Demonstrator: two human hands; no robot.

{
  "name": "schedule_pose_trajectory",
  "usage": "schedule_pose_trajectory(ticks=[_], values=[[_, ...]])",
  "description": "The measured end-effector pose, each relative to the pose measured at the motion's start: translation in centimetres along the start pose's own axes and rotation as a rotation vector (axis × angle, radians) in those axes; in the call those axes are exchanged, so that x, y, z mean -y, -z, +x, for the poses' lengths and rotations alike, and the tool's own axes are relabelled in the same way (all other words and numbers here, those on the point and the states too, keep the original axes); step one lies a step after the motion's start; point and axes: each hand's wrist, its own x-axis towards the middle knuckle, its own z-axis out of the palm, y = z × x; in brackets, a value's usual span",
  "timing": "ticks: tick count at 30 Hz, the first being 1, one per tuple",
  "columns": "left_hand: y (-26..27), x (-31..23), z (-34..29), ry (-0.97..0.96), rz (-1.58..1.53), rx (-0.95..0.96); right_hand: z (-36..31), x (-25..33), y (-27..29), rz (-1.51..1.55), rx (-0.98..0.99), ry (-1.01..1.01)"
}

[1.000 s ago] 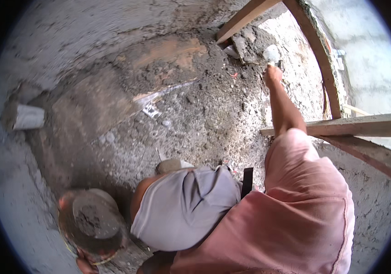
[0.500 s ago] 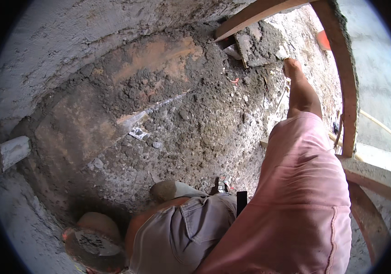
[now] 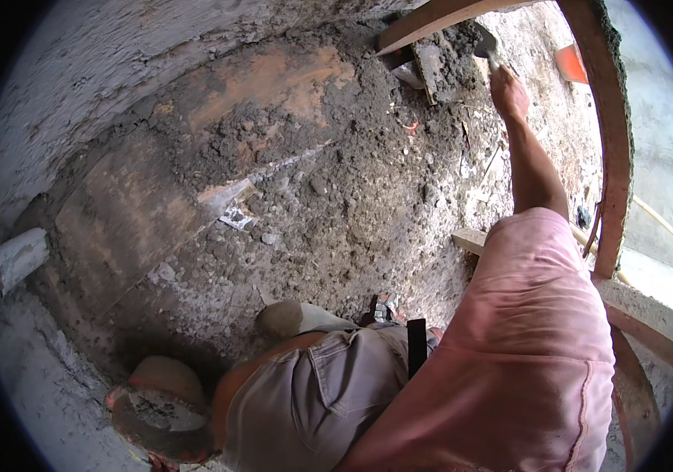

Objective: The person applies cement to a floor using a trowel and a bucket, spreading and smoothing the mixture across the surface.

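My right hand (image 3: 511, 96), at the end of a pink-sleeved arm, is closed round the handle of a trowel (image 3: 485, 41). The trowel's grey blade is over the right edge of a heap of wet mortar (image 3: 456, 67). This mortar lies on a mortar board (image 3: 427, 72) at the far side, close to a curved wooden piece. My left hand is out of view.
A mortar-smeared plank (image 3: 128, 212) lies along the rough wall (image 3: 92, 86) at left. Rubble (image 3: 336, 228) covers the ground. Curved wooden framing (image 3: 613, 141) rises at right, before an orange container (image 3: 569, 64). A pale block (image 3: 22, 258) juts out at far left.
My right hand has moved slightly farther away along the mortar's right edge. The trowel blade, not clearly seen before, now shows beyond the hand. The view has shifted a little.
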Motion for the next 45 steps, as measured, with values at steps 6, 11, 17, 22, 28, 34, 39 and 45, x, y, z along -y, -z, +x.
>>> schedule_pose_trajectory(ticks=[6, 11, 17, 22, 28, 34, 39, 45], values=[[-3.0, -5.7, -3.3, 0.182, -0.016, -0.040, -1.7, -7.9, -5.1, 0.286, 0.080, -0.459], [-2.3, -4.8, -4.3, 0.115, -0.052, -0.040, -1.2, 1.9, 0.5, 0.550, 0.297, -0.398], [-2.2, -3.8, -3.2, 0.107, -0.105, -0.057, -4.2, -1.4, -1.0, 0.633, 0.213, -0.465], [-2.2, -3.5, -2.1, 0.045, -0.232, -0.002, -10.4, 1.6, -4.0, 0.792, 0.284, -0.482], [-0.1, 0.5, 0.6, -0.019, 0.114, -0.014, -7.1, 9.6, 1.7, -0.098, 0.383, 0.165], [-1.6, -3.1, -2.5, 0.010, 0.193, -0.022, 1.5, 9.8, 0.3, -0.141, 0.207, 0.219], [-2.6, -4.2, -3.7, 0.124, -0.067, -0.093, 5.4, 12.0, -0.9, -0.198, 0.171, 0.223], [-2.0, -4.2, -4.2, 0.150, -0.104, -0.016, 3.8, 12.1, -5.0, 0.031, -0.009, 0.136]])
